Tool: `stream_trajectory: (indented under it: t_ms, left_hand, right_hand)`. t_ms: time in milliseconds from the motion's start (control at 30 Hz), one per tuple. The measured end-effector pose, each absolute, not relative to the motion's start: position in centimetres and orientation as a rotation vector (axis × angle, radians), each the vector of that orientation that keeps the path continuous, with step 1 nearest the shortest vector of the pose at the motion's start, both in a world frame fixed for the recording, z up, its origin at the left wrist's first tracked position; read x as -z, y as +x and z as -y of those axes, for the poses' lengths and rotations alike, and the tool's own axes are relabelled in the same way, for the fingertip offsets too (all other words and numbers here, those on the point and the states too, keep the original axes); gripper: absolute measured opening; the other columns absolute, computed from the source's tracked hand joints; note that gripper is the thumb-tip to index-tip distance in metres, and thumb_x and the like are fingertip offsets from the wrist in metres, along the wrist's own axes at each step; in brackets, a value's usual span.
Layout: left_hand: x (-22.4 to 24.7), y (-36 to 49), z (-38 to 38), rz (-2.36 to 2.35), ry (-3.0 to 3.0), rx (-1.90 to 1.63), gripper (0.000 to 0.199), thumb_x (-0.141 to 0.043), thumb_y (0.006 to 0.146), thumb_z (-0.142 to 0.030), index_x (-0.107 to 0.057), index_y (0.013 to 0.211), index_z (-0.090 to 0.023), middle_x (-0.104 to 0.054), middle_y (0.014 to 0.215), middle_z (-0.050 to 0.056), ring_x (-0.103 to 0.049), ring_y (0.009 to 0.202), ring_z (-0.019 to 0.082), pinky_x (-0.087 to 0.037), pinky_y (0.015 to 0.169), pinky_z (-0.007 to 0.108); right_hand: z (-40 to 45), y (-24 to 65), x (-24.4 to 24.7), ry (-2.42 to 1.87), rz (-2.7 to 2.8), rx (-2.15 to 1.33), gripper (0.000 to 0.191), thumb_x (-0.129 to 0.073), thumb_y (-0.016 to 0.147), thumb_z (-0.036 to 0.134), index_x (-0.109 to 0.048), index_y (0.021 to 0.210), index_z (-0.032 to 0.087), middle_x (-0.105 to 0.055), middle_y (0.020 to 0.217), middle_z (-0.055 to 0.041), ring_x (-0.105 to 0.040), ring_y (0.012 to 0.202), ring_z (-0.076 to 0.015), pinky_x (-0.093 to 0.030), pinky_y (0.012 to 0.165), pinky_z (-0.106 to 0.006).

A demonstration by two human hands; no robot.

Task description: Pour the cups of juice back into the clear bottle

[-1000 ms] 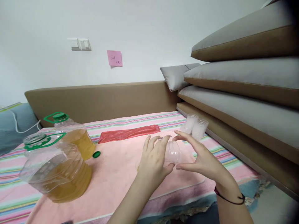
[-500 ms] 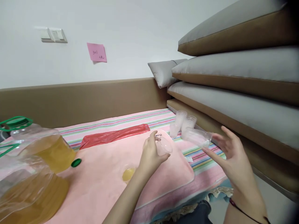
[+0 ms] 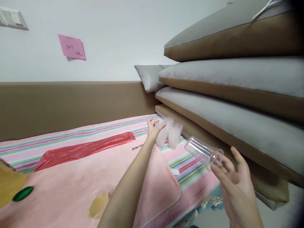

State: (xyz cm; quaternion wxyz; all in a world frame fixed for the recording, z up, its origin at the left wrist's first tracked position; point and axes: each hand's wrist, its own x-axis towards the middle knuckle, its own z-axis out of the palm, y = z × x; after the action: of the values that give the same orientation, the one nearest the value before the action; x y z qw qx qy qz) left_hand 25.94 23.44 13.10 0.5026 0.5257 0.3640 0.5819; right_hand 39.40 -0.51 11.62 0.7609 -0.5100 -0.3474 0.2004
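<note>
At the far end of the mat, my left hand (image 3: 155,129) has its thumb and fingers curved around a clear plastic cup, mostly hidden and hard to make out. Just beside it stand two frosted-looking stacks of plastic cups (image 3: 175,136). My right hand (image 3: 234,180) grips a clear plastic cup (image 3: 201,150) by its rim end, tilted on its side with the base pointing left; whether several are nested is unclear. Behind my left forearm, a cup with yellow liquid (image 3: 98,205) rests on the pink mat (image 3: 71,186), partly covered.
A green cap (image 3: 23,193) lies near a container of yellow liquid (image 3: 9,183), cut off at the left edge. Red plastic (image 3: 85,150) lies along the mat's far side. Stacked grey-brown cushions (image 3: 228,76) rise at the right. A striped cloth (image 3: 190,167) covers the surface.
The view has swung right. My left hand has moved from over the mat to the cup stacks. The cup in my right hand has come away from the stacks, nearer to me.
</note>
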Motion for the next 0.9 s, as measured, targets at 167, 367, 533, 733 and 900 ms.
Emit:
stream_trajectory:
  t_ms: [167, 367, 533, 733, 900]
  left_hand:
    - [-11.1, 26.5, -24.3, -0.879, 1.254, -1.376, 0.079, -0.084, 0.064, -0.023, -0.033, 0.124, -0.022, -0.057, 0.132, 0.017, -0.048, 0.131, 0.026, -0.035, 0.109, 0.042]
    - [-10.7, 26.7, -24.1, -0.932, 1.283, -1.297, 0.092, -0.084, 0.063, -0.024, -0.027, 0.135, -0.023, -0.048, 0.145, 0.019, -0.044, 0.136, 0.029, -0.034, 0.111, 0.045]
    - [-12.6, 25.2, -23.1, -1.049, 1.335, -1.262, 0.113, -0.089, 0.055, -0.030, -0.019, 0.143, -0.024, -0.019, 0.161, 0.022, -0.021, 0.148, 0.037, -0.021, 0.117, 0.054]
    - [-17.8, 18.7, -18.5, -1.080, 1.462, -1.285, 0.079, -0.073, 0.077, -0.042, -0.030, 0.140, -0.025, -0.027, 0.159, 0.017, -0.026, 0.148, 0.030, -0.029, 0.116, 0.047]
    - [-19.3, 9.2, -11.9, -1.231, 1.657, -1.220, 0.062, -0.066, 0.082, -0.051, -0.042, 0.135, -0.027, -0.037, 0.155, 0.010, -0.037, 0.142, 0.029, -0.035, 0.113, 0.047]
  right_hand:
    - [1.3, 39.0, -12.6, -1.059, 0.639, -0.496, 0.097, -0.086, 0.066, 0.040, -0.035, 0.148, 0.034, -0.060, 0.128, -0.0097, -0.047, 0.133, -0.0365, -0.029, 0.111, -0.068]
    - [1.8, 38.4, -13.2, -1.025, 0.643, -0.503, 0.092, -0.083, 0.068, 0.041, -0.037, 0.148, 0.034, -0.060, 0.127, -0.0105, -0.048, 0.132, -0.0377, -0.028, 0.110, -0.071]
    - [1.3, 37.7, -13.2, -1.017, 0.637, -0.523, 0.092, -0.084, 0.067, 0.040, -0.038, 0.147, 0.033, -0.058, 0.128, -0.0106, -0.046, 0.134, -0.0374, -0.028, 0.111, -0.069]
    - [-0.2, 36.6, -12.3, -1.085, 0.873, -0.566, 0.106, -0.088, 0.060, 0.040, -0.030, 0.149, 0.032, -0.057, 0.127, -0.0119, -0.053, 0.127, -0.0344, -0.034, 0.111, -0.062]
    - [-2.2, 34.1, -11.0, -1.298, 1.220, -0.581, 0.103, -0.082, 0.065, 0.046, -0.026, 0.149, 0.027, -0.059, 0.127, -0.0132, -0.050, 0.129, -0.0325, -0.034, 0.111, -0.056]
